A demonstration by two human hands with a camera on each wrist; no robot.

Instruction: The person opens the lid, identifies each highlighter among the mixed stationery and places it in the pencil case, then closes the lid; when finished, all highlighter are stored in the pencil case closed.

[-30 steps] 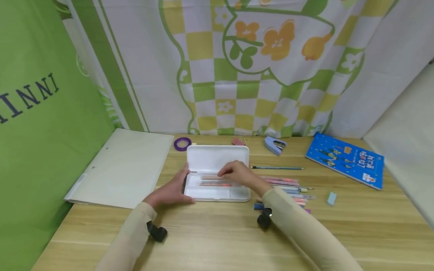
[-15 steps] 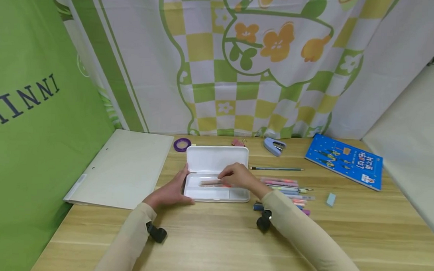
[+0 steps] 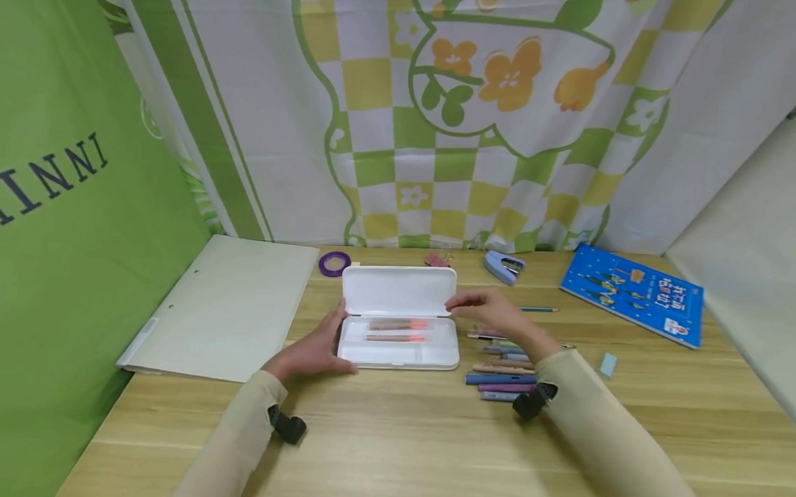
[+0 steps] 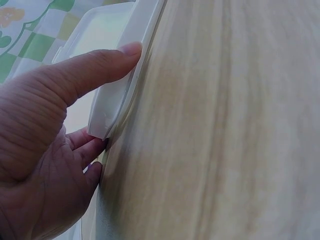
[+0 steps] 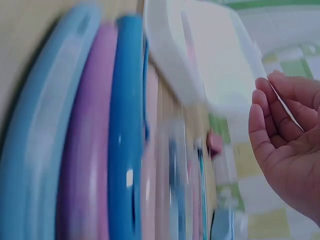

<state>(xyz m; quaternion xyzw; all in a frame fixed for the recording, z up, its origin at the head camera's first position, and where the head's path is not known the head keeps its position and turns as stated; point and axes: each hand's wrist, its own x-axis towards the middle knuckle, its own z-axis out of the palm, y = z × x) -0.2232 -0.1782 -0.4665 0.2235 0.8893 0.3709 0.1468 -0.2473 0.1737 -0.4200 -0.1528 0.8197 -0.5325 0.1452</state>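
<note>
A white pencil case lies unfolded on the table, its lid raised at the back. Two slim pens with reddish ends, an upper pen and a lower pen, lie in its long compartment. My left hand grips the case's left end; in the left wrist view the thumb presses the front edge while the fingers reach round the end. My right hand, fingers loosely bent and holding nothing, hovers by the lid's right side. Under and beside its forearm lie several loose pens, among them a blue pen and a purple pen.
A white folder lies left of the case. Behind are purple tape, a pink binder clip and a lilac stapler. To the right are a pencil, a pale blue eraser and a blue book.
My right hand set a pen down in the case beside the other one, let go, and moved right, out of the case. My left hand stayed on the case's left end.
</note>
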